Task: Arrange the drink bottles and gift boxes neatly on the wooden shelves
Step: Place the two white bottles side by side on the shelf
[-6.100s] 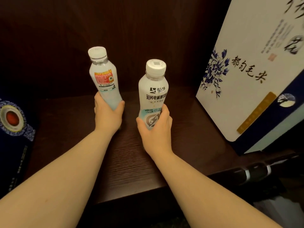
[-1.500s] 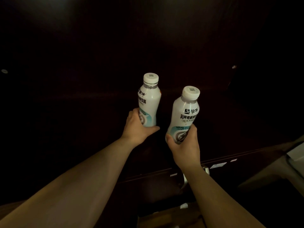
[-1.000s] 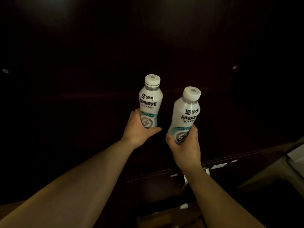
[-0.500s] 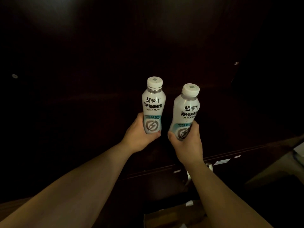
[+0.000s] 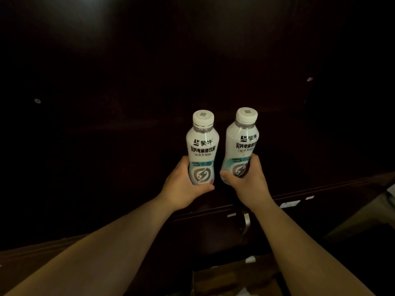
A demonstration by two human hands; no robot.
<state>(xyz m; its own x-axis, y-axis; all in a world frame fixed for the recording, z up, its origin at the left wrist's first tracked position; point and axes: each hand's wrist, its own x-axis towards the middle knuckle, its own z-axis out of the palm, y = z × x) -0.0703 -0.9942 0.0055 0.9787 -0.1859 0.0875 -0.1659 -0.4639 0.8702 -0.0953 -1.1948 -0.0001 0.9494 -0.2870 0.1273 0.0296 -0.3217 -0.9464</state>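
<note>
I hold two white drink bottles with white caps and printed labels inside a very dark wooden shelf compartment [image 5: 128, 146]. My left hand [image 5: 183, 186] grips the base of the left bottle [image 5: 202, 144], which stands upright with its label facing me. My right hand [image 5: 250, 182] is wrapped around the lower part of the right bottle [image 5: 243, 142], which leans slightly to the right. The two bottles are side by side with a small gap between them. Whether their bases touch the shelf floor is hidden by my hands and the darkness.
The shelf's front edge [image 5: 299, 195] runs across below my hands, with small white labels [image 5: 289, 204] stuck on it. A metal handle [image 5: 245, 221] shows under the edge. A cardboard box [image 5: 235, 278] sits at the bottom. Something pale lies at the far right [image 5: 384, 201].
Six seconds ago I held the bottles at a lit shelf beside gift boxes; now they are in a dark compartment. In the last second the bottles came closer together and the left one turned label-forward.
</note>
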